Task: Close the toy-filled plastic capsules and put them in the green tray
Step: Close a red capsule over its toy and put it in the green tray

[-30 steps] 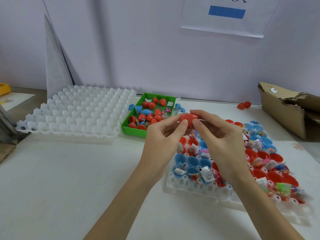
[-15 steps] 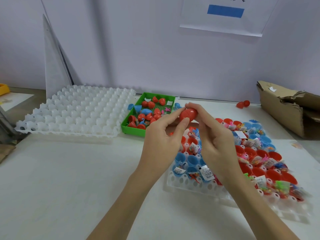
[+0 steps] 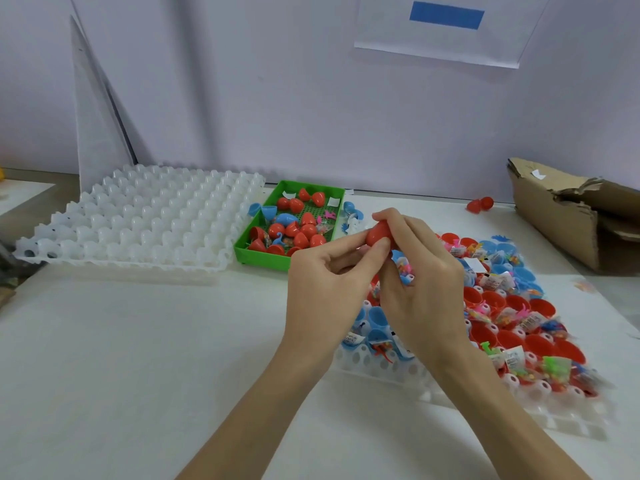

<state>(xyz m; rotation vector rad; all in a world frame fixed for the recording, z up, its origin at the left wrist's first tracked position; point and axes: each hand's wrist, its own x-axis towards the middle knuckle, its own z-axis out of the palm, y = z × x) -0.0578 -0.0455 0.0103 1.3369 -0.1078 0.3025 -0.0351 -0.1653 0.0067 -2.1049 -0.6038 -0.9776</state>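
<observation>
**Both hands on one red capsule, just right of the green tray**

Red capsule (image 3: 378, 234) is held in the air between both hands, just right of the green tray's (image 3: 260, 255) near right corner, not in it. Left hand (image 3: 329, 271) pinches it from the left and below with thumb and fingertips. Right hand (image 3: 420, 271) curls over its top and right side. Can't tell if the halves are fully seated; fingers cover the seam.

Green tray holds a pile of red capsules plus a few blue ones and loose toys. Near right: white holder tray (image 3: 381, 367) with open red and blue capsule halves, bagged toys in them. Far left: empty-celled white tray (image 3: 138, 223). Cardboard box (image 3: 561, 216) far right; two red pieces (image 3: 479, 204) on the table beside it.
</observation>
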